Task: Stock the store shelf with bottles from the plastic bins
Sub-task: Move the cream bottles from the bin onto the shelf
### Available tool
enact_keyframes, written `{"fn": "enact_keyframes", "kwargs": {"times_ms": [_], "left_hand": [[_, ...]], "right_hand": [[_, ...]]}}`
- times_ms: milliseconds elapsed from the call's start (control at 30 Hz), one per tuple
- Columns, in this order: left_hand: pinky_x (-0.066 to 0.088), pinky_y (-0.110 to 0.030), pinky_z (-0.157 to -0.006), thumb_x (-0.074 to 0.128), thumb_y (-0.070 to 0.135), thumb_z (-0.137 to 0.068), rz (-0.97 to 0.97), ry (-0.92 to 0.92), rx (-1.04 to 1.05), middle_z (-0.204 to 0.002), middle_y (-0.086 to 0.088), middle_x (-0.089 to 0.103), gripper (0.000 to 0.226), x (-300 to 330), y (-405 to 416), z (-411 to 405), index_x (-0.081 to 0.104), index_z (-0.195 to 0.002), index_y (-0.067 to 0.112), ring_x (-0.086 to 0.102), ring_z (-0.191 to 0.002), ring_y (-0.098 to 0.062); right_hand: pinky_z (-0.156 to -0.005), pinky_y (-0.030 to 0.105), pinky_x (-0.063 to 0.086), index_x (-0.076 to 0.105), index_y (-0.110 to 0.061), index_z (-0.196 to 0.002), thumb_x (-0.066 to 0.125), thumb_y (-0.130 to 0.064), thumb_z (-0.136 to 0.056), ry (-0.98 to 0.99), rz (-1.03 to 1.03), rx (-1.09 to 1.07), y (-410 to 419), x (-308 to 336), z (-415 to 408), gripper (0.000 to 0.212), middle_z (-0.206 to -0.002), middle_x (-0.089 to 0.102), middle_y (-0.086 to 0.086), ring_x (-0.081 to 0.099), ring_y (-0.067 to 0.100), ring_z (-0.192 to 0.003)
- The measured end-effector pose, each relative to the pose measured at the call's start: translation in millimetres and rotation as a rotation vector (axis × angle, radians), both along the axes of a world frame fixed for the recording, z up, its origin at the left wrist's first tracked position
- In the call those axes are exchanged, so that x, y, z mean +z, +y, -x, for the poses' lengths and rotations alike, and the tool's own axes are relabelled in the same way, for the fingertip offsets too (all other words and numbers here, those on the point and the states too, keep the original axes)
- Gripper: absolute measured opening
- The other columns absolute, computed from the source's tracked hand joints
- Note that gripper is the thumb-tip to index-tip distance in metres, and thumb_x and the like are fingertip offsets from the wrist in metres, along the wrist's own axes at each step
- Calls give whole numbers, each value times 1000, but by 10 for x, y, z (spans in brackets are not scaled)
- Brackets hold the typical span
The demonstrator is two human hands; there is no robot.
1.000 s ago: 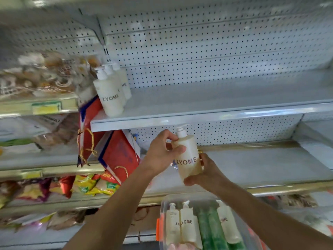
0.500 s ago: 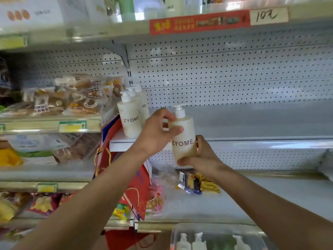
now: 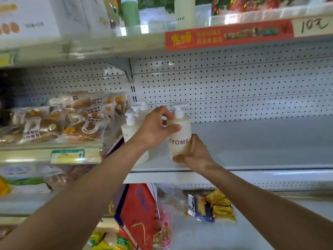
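Observation:
A cream pump bottle [image 3: 180,139] marked ZYOME stands upright at the front of the white shelf [image 3: 261,141]. My left hand [image 3: 155,129] grips its shoulder just under the pump. My right hand [image 3: 196,154] is curled round its base from the right. Just left of it, partly behind my left hand, stand other cream pump bottles [image 3: 131,129] on the same shelf. The plastic bins are out of view.
Bread packs [image 3: 59,120] fill the shelf section to the left. A red gift bag [image 3: 137,213] and gold snack packets [image 3: 210,206] lie on the shelf below. The top shelf [image 3: 228,35] carries a green bottle, a cream bottle and a red price strip.
Both hands have raised the bottle from above the bin up to the white shelf, beside the other bottles. The view has tilted up and the bin has left the frame.

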State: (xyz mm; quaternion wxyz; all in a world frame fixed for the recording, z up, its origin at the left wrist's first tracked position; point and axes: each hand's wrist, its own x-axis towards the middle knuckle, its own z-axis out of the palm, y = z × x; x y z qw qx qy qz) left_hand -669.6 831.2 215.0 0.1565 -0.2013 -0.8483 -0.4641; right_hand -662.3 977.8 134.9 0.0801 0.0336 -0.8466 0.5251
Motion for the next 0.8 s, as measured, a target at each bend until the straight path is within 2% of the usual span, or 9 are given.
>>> {"fn": "enact_keyframes", "kwargs": {"times_ms": [100, 233, 267, 367, 567, 667, 800], "left_hand": [[50, -21, -72, 78, 21, -79, 53, -22, 26, -108, 3, 60, 26, -45, -59, 199, 57, -93, 17, 64, -95, -14], [45, -10, -69, 73, 23, -83, 146, -5, 85, -111, 5, 60, 22, -148, -121, 415, 56, -96, 19, 60, -96, -12], [46, -12, -73, 71, 24, -85, 184, 15, 111, -112, 4, 61, 21, -156, -126, 464, 56, -99, 18, 59, -98, -13], [47, -32, -90, 64, 24, -89, 376, 79, 192, -117, 1, 62, 26, -139, -117, 588, 55, -110, 13, 57, -107, -20], [37, -31, -77, 54, 28, -94, 616, 129, 304, -118, -10, 59, 36, -124, 8, 776, 45, -123, 8, 56, -107, -29], [40, -32, -83, 51, 26, -95, 571, 26, 282, -126, -9, 55, 39, -103, 37, 876, 41, -128, 7, 54, -113, -28], [35, -27, -80, 49, 23, -95, 398, -114, 248, -135, -5, 50, 39, -117, 64, 975, 39, -131, 11, 52, -118, -25]], "right_hand": [[-87, 40, 53, 43, -17, -117, 85, -17, -63, -3, -56, -22, -68, -50, 200, 69, -111, 59, 1, 60, 19, -101], [-91, 44, 50, 45, -13, -121, 85, -19, -65, -15, -98, -20, -142, -128, 439, 69, -116, 60, 4, 56, 22, -110], [-91, 44, 50, 45, -13, -121, 85, -19, -65, -14, -98, -18, -154, -141, 501, 69, -116, 60, 4, 56, 23, -110], [-91, 44, 49, 45, -12, -122, 84, -22, -67, -15, -121, -14, -181, -161, 681, 68, -116, 60, 4, 54, 24, -113], [-93, 43, 49, 44, -14, -123, 83, -20, -66, -52, -111, -59, -256, -168, 1001, 69, -117, 59, 4, 52, 23, -115], [-93, 43, 49, 43, -15, -123, 83, -22, -65, -65, -131, -79, -278, -162, 1135, 71, -116, 59, 4, 52, 23, -115], [-91, 43, 50, 43, -18, -119, 82, -22, -63, -73, -122, -94, -300, -165, 1263, 68, -111, 59, 2, 53, 23, -113]]}}
